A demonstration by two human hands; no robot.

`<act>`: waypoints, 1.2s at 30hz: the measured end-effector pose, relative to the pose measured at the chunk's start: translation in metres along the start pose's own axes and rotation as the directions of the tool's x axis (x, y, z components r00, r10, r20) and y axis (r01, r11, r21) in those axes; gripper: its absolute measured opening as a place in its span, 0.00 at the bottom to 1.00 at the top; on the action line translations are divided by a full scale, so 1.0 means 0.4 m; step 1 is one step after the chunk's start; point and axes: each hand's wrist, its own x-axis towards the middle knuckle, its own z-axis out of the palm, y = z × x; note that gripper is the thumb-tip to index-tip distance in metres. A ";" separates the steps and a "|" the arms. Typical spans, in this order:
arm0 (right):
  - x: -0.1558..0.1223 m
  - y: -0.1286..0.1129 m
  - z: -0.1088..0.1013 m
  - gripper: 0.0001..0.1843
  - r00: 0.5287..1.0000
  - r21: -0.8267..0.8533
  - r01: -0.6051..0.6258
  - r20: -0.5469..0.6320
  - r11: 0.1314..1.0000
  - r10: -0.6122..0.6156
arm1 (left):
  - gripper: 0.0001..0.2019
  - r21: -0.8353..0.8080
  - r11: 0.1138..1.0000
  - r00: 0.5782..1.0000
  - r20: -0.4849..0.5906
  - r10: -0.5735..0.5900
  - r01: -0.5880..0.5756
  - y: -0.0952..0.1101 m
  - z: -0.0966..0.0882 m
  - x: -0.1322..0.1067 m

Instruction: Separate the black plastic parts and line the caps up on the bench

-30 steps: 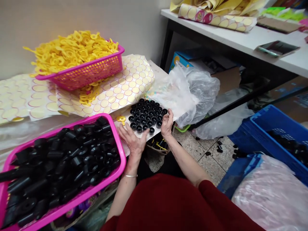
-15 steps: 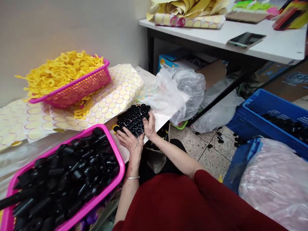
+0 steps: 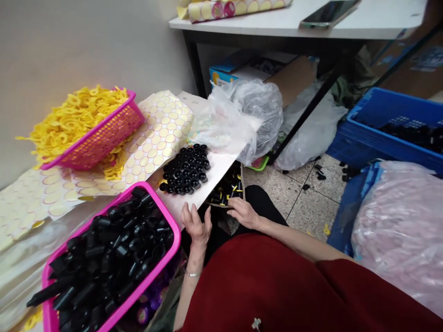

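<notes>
A tight cluster of short black plastic cylinders [image 3: 185, 168] stands upright on the white work board [image 3: 216, 173]. My left hand [image 3: 197, 226] is at the board's front edge, just short of the cylinders, fingers apart and holding nothing. Lower and to the right, my right hand [image 3: 244, 213] has its curled fingers at the near rim of a cardboard box [image 3: 243, 184] tucked under the board. Black pieces with yellow parts [image 3: 226, 186] lie inside that box. To the left, a pink basket [image 3: 175, 226] is heaped with black tubular parts [image 3: 114, 258].
Another pink basket [image 3: 100, 143] of yellow ring-shaped parts [image 3: 79, 113] rests on sticker sheets [image 3: 152, 138]. Clear plastic bags [image 3: 258, 110] crowd the board's far end. A white table [image 3: 270, 20] bears a phone [image 3: 328, 14]. Blue crates [image 3: 387, 106] and a filled bag [image 3: 401, 235] stand right.
Both hands have left the black cylinders: my left hand drew back to the board's edge, my right moved down to the box's rim. The view has tilted downward.
</notes>
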 end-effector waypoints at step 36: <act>0.123 -0.026 -0.044 0.12 0.887 -0.389 -0.154 0.350 0.908 0.300 | 0.12 0.260 0.847 0.860 0.099 -0.501 0.463 -0.099 -0.476 0.101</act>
